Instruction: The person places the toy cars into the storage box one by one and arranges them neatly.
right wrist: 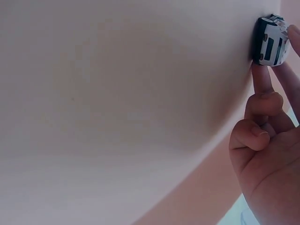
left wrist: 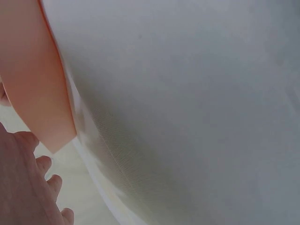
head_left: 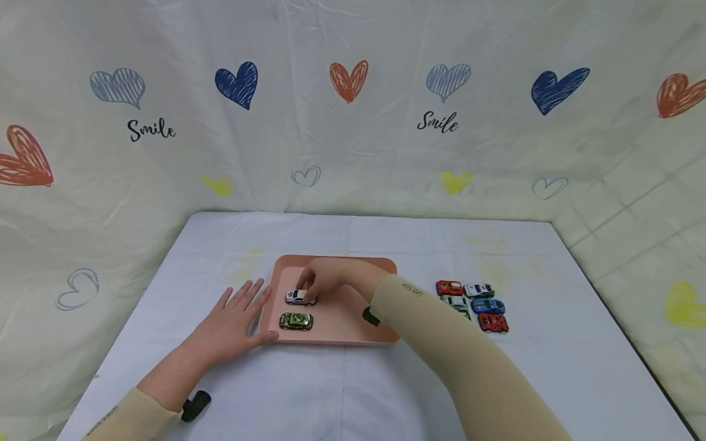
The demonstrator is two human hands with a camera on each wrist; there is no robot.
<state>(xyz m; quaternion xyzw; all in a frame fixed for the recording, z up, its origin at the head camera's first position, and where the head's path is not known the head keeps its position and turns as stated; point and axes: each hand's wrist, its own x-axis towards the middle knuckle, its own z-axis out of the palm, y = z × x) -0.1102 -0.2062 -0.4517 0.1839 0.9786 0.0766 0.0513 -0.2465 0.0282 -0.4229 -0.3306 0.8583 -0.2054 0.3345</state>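
Observation:
A pink tray lies in the middle of the table. On its left part stand a white toy car and, nearer to me, a green camouflage toy car. My right hand reaches over the tray and pinches the white toy car with its fingertips. My left hand lies flat on the table with straight, spread fingers, its thumb against the tray's left edge. The left hand holds nothing.
Several small toy cars in red, white, green and blue stand grouped on the table right of the tray. A cloth with printed hearts hangs behind and at both sides of the white table.

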